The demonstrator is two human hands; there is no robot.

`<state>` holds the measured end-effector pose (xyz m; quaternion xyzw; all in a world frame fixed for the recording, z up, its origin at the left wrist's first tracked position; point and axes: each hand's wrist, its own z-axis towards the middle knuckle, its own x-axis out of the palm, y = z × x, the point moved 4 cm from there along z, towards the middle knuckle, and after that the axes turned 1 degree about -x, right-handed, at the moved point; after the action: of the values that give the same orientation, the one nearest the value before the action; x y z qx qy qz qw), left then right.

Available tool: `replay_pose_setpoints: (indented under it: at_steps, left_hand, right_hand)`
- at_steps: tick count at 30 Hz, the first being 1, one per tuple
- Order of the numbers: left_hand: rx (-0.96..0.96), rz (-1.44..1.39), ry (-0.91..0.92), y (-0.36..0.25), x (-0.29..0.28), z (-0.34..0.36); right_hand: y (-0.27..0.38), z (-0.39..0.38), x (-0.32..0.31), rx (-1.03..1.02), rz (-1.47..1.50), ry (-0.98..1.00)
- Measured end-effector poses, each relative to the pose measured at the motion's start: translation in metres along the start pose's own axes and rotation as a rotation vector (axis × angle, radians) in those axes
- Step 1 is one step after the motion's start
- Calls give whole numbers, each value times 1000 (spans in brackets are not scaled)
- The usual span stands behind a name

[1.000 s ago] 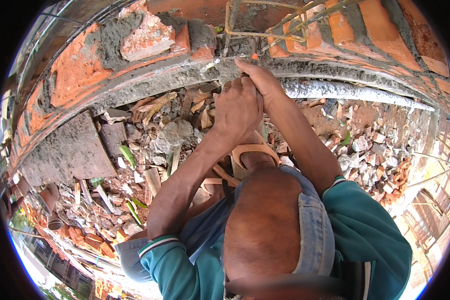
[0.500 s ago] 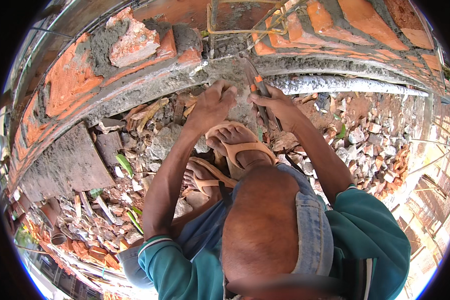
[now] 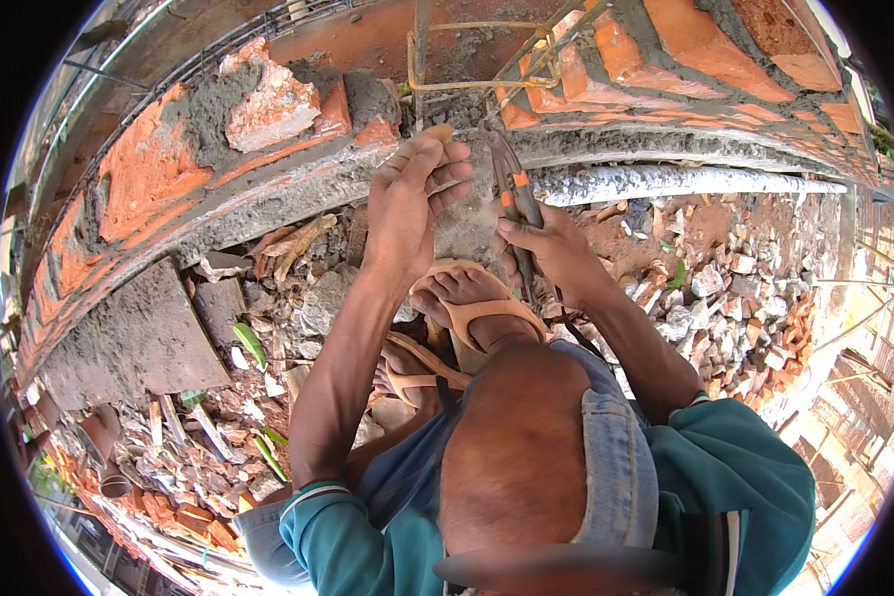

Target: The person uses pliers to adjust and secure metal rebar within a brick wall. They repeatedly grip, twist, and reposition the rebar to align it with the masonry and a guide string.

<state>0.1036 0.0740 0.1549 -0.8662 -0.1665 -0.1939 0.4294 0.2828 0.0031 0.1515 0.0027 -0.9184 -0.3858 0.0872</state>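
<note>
My right hand is wrapped round the handles of dark metal pincers with orange bands. Their head points away from me, beside the foot of the rebar frame. Left of the pincers, my left hand is raised palm inward with its fingers apart and slightly bent. Nothing can be made out in it. Its fingertips are close to the gap between the two brick wall sections, where the rebar rises.
A brick wall with wet mortar curves at the left, topped by a broken brick. More brickwork rises at the right above a whitish pipe. Rubble and a flat board lie around my sandalled feet.
My left hand has moved away from me and opened from a closed pinch. The right hand keeps its grip on the pincers, which have shifted slightly nearer to me.
</note>
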Motion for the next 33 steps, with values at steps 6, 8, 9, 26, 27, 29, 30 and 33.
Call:
replay_pose_setpoints:
  at_steps: [6, 8, 9, 26, 27, 29, 30, 33]
  left_hand:
    - [145, -254, 241, -23, 34, -18]
    - [114, -374, 292, -29, 37, -20]
    - [118, -315, 263, -31, 36, -20]
    - [653, 784, 38, -103, 73, -40]
    - [699, 952, 40, -107, 81, -31]
    - [652, 1089, 10, -111, 88, -13]
    - [621, 1154, 0, -112, 91, -6]
    - [979, 1362, 0, -121, 106, -4]
  right_hand:
    - [21, -5, 0, -17, 157, 37]
    - [27, -5, 7, -2, 173, 82]
    - [32, -3, 12, 1, 187, 140]
    - [10, 20, 39, -93, 178, 290]
    - [-4, 18, 34, -41, -10, 228]
    - [-21, 10, 27, -34, 45, 208]
    - [-29, 5, 24, -14, 69, 192]
    - [-41, -3, 12, 21, -31, 113]
